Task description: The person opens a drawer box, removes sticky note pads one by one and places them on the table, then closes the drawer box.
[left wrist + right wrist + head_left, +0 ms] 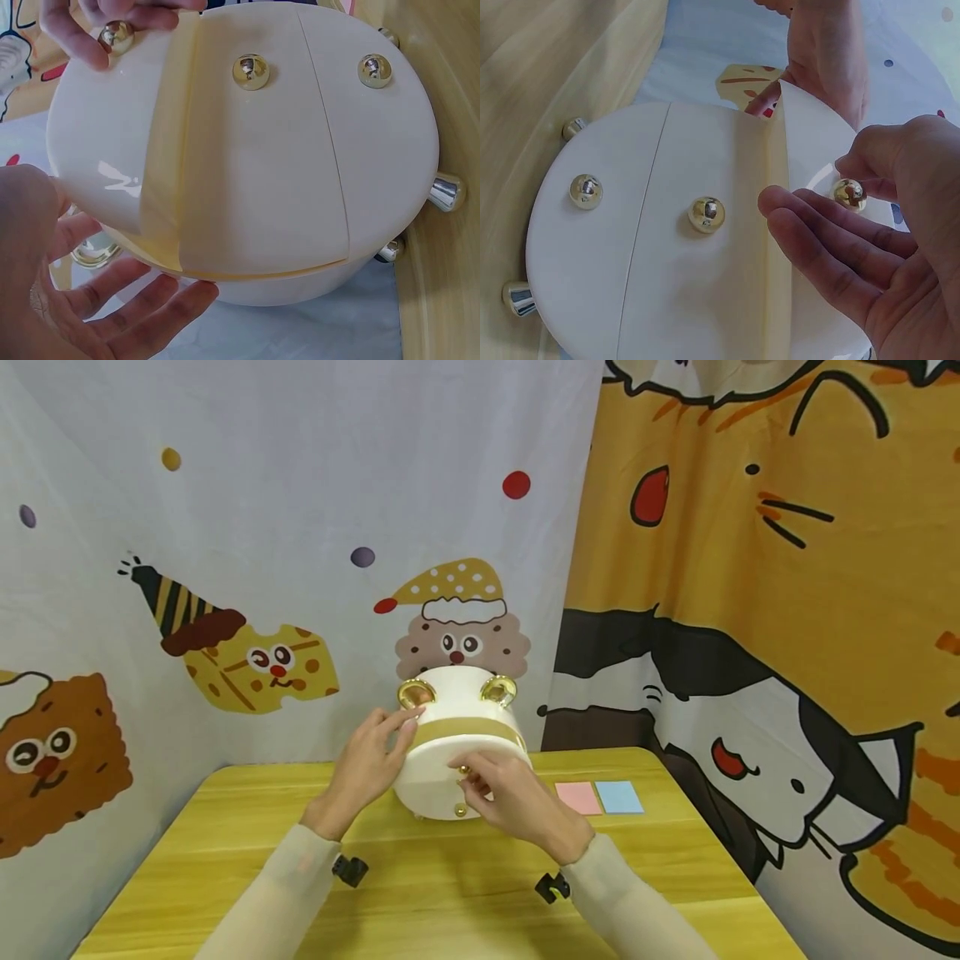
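Note:
A white rounded drawer box [427, 781] with a gold band and two gold ears [498, 691] stands on the table. In the wrist views its oval front has three drawers, each with a round gold knob. The top drawer [105, 142] juts out past the middle drawer [694, 277]. My right hand [517, 797] pinches the top drawer's knob [850, 195] between thumb and fingers. My left hand [367, 756] rests at the box's left side below the ear, its fingers [161, 315] spread and lightly bent along the edge.
A pink sticky note [577, 798] and a blue sticky note [619, 797] lie right of the box on the wooden table [247, 835]. Behind the table hangs a printed cartoon curtain [300, 527]. Short metallic feet [448, 193] hold the box up.

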### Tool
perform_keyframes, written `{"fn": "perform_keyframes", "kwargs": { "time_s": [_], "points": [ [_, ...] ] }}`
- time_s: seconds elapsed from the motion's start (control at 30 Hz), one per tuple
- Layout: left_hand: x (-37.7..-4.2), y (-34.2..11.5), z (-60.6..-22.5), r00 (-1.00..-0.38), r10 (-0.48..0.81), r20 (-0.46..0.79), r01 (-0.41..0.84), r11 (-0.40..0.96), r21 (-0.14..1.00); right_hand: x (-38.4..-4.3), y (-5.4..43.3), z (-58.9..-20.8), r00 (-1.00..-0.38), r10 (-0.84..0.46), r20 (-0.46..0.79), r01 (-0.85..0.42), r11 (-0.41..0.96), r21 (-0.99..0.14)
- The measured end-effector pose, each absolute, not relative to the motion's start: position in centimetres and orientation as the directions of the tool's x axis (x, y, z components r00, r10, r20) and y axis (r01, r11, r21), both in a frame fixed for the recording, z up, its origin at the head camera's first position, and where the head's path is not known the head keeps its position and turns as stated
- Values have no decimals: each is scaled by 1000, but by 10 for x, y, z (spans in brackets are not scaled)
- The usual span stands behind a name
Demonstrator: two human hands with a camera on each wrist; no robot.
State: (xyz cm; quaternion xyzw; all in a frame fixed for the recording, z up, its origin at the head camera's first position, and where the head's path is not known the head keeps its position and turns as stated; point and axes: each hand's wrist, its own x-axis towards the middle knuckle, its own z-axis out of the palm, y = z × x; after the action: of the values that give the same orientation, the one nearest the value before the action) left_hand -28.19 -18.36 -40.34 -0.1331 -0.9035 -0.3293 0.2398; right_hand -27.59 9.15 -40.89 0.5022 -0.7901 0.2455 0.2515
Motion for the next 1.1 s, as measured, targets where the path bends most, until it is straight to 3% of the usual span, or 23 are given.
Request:
{"fn": "perform_keyframes", "kwargs": {
  "time_s": [0.3,0.87,1.1],
  "points": [
    [-283,-183,-406,-846,79,528,398,752,525,-282,88,-411,-462,-657,596,-876,443,-191],
    [-281,-179,-407,-859,59,508,357,781,512,-296,82,-413,-500,-637,587,-845,506,-172],
    [-282,-174,-410,-823,77,562,361,836,414,-302,80,-415,-522,-622,583,-833,518,-193]
  ]
}}
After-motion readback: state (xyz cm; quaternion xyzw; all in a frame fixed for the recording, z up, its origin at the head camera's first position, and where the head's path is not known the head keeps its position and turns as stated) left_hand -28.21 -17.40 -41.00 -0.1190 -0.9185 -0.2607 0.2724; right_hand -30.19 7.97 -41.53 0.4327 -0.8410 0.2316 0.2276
